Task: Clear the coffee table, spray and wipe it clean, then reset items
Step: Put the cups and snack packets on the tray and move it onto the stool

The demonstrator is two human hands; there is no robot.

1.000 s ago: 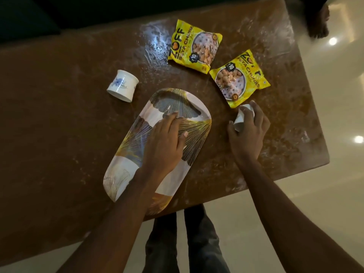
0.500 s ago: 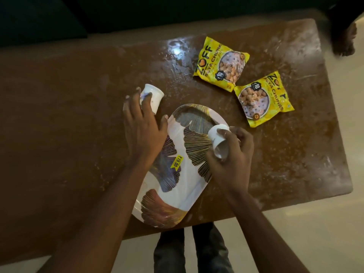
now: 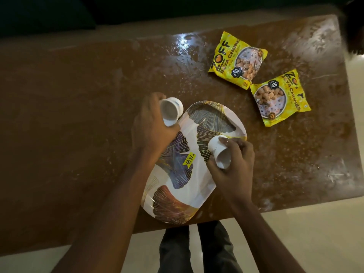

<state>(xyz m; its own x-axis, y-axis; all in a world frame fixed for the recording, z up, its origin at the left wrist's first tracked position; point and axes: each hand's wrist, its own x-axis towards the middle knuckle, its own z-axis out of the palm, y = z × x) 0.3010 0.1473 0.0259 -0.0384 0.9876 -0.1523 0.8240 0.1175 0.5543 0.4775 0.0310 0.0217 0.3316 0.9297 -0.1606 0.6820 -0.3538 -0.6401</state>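
Observation:
A long oval tray (image 3: 214,123) with leaf patterns and a yellow price sticker lies on the brown coffee table (image 3: 78,115), its near end over the table's front edge. My left hand (image 3: 151,127) grips a small white cup (image 3: 170,111), tilted, at the tray's upper left rim. My right hand (image 3: 234,166) holds a second white cup (image 3: 218,151), also tilted, above the tray's right side. Two yellow snack packets lie beyond the tray at the right: one (image 3: 238,60) farther back, the other (image 3: 279,97) nearer.
The tabletop is streaked and shiny with wet patches around the packets and along the right end. My legs (image 3: 199,251) stand at the front edge on a pale tiled floor (image 3: 315,223). A dark sofa (image 3: 49,12) runs behind the table.
My left hand left the tray, took the cup from the left of the table and brought it to the tray's rim. My right hand carried its cup from the table over the tray.

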